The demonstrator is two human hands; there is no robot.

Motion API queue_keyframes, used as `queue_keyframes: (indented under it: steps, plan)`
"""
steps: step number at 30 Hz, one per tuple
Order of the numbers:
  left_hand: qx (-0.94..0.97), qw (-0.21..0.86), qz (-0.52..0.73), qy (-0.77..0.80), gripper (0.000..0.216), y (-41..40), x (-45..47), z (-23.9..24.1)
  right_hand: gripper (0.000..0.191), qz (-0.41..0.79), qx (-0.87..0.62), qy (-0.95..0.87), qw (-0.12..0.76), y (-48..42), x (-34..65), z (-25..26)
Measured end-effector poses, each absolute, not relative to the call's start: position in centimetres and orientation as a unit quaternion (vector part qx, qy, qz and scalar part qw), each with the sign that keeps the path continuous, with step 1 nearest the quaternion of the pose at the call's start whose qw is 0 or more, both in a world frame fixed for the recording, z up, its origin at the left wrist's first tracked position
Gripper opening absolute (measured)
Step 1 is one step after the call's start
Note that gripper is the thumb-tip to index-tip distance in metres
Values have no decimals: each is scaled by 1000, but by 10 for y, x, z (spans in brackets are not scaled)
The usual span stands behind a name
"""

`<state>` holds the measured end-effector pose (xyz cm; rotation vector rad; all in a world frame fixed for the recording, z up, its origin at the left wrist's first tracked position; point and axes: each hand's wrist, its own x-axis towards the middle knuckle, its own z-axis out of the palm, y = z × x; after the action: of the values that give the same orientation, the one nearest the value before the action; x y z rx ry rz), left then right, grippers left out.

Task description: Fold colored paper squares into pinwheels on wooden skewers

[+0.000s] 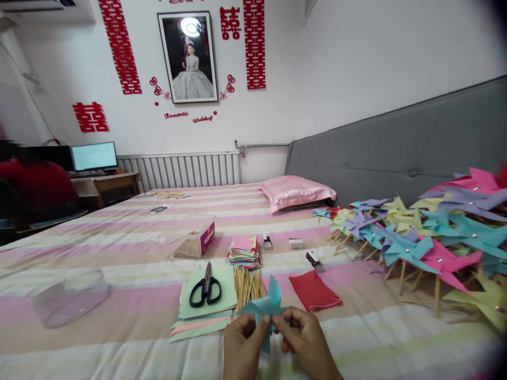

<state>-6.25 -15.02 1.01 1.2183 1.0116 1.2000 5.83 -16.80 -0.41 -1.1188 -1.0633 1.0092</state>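
Both of my hands pinch a light blue paper pinwheel (272, 294) over the near part of the bed. The thumb of my left hand (244, 343) presses near its centre from the left. From the right, the fingertips of my right hand (303, 338) meet there too. Whether a pin sits at the centre is hidden. Just beyond the pinwheel lies a bundle of thin wooden sticks (249, 285). Black-handled scissors (206, 289) rest on a stack of coloured paper sheets (225, 277) to the left. Red paper squares (315, 290) lie to the right.
Finished pinwheels on sticks (404, 250) crowd the right side. Small coloured papers (243, 250), little boxes (295, 243) and a larger carton (200, 240) stand farther back. A clear plastic container (73, 301) is at left. A pink pillow (299, 191) lies by the headboard; a person (37, 184) sits far left.
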Motion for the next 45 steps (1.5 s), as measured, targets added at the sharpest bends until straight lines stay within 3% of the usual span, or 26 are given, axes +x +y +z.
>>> queue_keyframes:
  steps: [25,30,35,41,45]
  plan:
    - [433,534,546,479,23,-142,-71,15,35,470,-460,-481,580,-170,58,-7]
    - [349,520,594,506,22,-129,-95,26,31,398,-514,-459,605,-161,74,-10]
    - [305,519,608,518,23,-125,-106,35,25,350,-575,-488,555,-152,87,-25]
    - [300,527,610,510,25,-126,-102,32,41,255,-586,-633,437,-164,76,-28]
    - [323,527,610,496,28,-123,-102,27,38,192,-568,-704,380,-170,71,-25]
